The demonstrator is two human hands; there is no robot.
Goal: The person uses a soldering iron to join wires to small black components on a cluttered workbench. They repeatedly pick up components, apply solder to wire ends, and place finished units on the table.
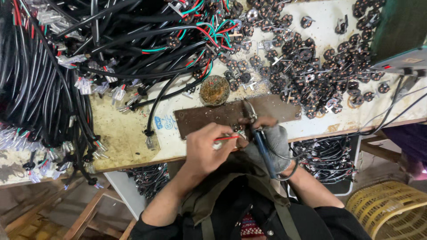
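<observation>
My left hand (205, 149) pinches thin red and green wires (226, 138) at the front edge of a brown board (209, 116). My right hand (272, 140), in a grey fingerless glove, grips a blue-handled soldering iron (258, 133) whose metal tip points up over the board. Between the two hands lies a small black round connector part (238, 129), partly hidden by my fingers. Both hands hover close together just above the bench's near edge.
A big tangle of black cables (66, 66) covers the left of the bench. Several black round connector parts (311, 58) lie scattered at the right. A round brass wool tip cleaner (214, 90) sits behind the board. A yellow basket (391, 209) stands lower right.
</observation>
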